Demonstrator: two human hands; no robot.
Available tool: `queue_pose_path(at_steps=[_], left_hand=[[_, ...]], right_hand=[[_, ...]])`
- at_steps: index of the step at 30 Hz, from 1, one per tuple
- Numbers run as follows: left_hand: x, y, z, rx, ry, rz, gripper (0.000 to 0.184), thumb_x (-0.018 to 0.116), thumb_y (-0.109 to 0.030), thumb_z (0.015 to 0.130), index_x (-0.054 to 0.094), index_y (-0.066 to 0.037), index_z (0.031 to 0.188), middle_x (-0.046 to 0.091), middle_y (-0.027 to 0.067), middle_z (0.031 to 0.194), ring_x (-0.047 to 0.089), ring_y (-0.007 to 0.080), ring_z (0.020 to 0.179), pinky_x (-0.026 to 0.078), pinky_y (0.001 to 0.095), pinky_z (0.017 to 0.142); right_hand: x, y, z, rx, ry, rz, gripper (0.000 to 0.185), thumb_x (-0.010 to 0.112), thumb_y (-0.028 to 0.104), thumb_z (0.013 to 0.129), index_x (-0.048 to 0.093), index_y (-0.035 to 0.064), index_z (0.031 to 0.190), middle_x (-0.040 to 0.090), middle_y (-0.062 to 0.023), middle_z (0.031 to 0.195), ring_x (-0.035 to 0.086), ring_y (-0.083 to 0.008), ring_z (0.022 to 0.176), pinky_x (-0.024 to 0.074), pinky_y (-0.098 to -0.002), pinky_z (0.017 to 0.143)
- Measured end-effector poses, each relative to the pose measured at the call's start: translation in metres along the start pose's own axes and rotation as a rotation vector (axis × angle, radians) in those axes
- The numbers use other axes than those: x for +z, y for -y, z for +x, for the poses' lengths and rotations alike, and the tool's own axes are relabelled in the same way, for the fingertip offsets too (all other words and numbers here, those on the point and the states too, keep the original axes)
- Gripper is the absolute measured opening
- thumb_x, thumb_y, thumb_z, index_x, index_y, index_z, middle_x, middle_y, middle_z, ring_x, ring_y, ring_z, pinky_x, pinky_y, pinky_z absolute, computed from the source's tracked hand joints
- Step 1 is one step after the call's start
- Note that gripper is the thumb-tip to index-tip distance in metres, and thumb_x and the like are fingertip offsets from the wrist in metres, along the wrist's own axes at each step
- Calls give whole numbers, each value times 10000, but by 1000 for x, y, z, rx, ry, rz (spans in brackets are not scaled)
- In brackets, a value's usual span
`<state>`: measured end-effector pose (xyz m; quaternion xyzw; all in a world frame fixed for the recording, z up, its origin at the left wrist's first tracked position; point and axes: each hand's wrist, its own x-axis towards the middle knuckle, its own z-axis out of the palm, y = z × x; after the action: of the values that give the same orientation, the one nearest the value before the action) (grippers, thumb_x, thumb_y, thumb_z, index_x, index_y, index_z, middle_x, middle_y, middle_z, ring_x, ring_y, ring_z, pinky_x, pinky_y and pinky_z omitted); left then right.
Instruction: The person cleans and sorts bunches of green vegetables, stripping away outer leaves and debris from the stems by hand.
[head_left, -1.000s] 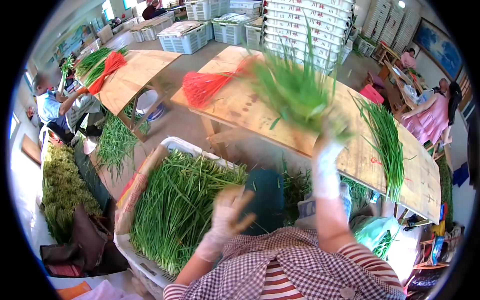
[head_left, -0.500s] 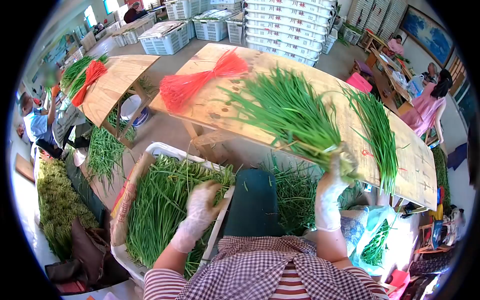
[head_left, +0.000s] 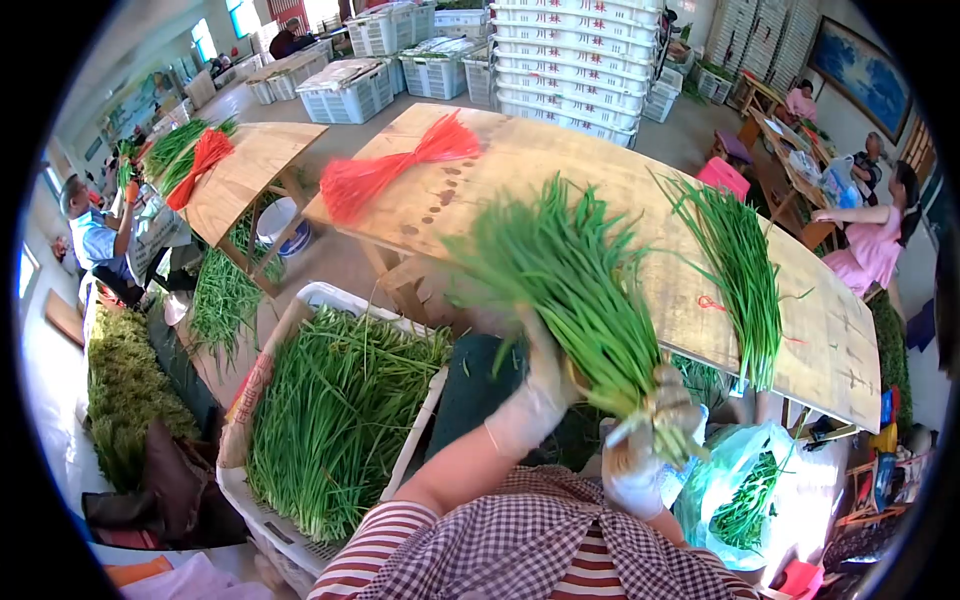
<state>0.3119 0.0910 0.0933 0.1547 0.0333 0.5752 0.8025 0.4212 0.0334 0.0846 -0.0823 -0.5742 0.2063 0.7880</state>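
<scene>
Clasping garlic chives (head_left: 590, 290), likely light, bruisable, best held by the stems (head_left: 674, 436), my right hand (head_left: 640, 450) curls tight; left hand's (head_left: 545, 372) grip unclear.

smooth wooden worktop (head_left: 520, 150) across my feed, plastic crate (head_left: 425, 425), faintly glossy leaf bundle (head_left: 600, 310), shiny plastic-looking red strips (head_left: 400, 168), matt cloth apron (head_left: 510, 540), glossy translucent plastic bag (head_left: 770, 440)

Remotely, I observe stacked white crates (head_left: 572, 75), one o'clock; framed blue picture (head_left: 860, 72), two o'clock; white bucket (head_left: 275, 223), ten o'clock.
</scene>
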Motion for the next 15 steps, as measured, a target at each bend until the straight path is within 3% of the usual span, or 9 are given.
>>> queue_pose_path(at_steps=[2,3,4,6,7,8,12,13,15], left_hand=[[12,-35,36,115,25,16,789,462,-715,840,462,-104,1338,534,71,1268,529,233,1124,435,404,974],[22,-55,53,99,-83,138,602,506,-576,875,518,-104,1248,582,65,1131,571,224,998,479,384,881],[37,-75,67,81,-190,261,416,549,-438,910,574,-104,1157,630,59,995,613,215,871,523,363,788],[87,-108,87,175,-203,399,204,602,-247,873,609,-93,1006,626,40,793,596,198,652,528,332,634],[110,-121,91,223,-120,462,204,605,-213,867,611,-71,1013,627,56,791,593,198,633,530,325,623],[131,-130,95,273,-40,519,206,607,-179,861,613,-49,1021,628,73,789,591,197,614,532,317,613],[189,-138,121,507,212,772,230,679,-67,789,653,28,998,653,101,823,644,197,702,561,323,675],[197,-131,125,581,227,838,210,733,-52,742,679,43,921,671,123,882,664,206,782,555,323,761],[182,-118,146,673,254,969,237,776,-64,713,684,46,902,686,113,935,668,208,834,532,311,836]], right_hand=[[11,20,-3,8,-97,90,311,804,187,735,590,161,959,611,-18,1037,484,-283,1165,366,-501,1038],[10,28,3,67,-104,142,319,808,179,729,595,171,967,617,-19,1077,475,-286,1191,358,-502,1048],[-3,31,0,196,-116,26,397,796,238,737,572,163,1055,563,-40,1184,418,-290,1252,325,-503,1074],[-22,36,4,420,-189,-101,649,752,412,749,476,129,1263,418,-86,1395,300,-297,1362,244,-500,1126],[-27,38,12,514,-266,-107,824,719,527,753,402,103,1384,326,-112,1500,240,-300,1412,197,-496,1151],[-14,37,50,499,-406,156,979,678,630,741,306,77,1458,257,-123,1535,226,-301,1417,163,-487,1159],[-16,24,142,198,-4,-397,1162,762,634,634,191,120,1506,219,-129,1549,231,-296,1417,140,-452,1162],[-12,11,167,120,103,-429,1161,779,590,639,179,104,1506,220,-136,1548,218,-292,1422,132,-441,1166],[0,-11,199,192,238,-596,1155,808,483,651,150,71,1506,232,-155,1540,202,-279,1429,118,-404,1172]])
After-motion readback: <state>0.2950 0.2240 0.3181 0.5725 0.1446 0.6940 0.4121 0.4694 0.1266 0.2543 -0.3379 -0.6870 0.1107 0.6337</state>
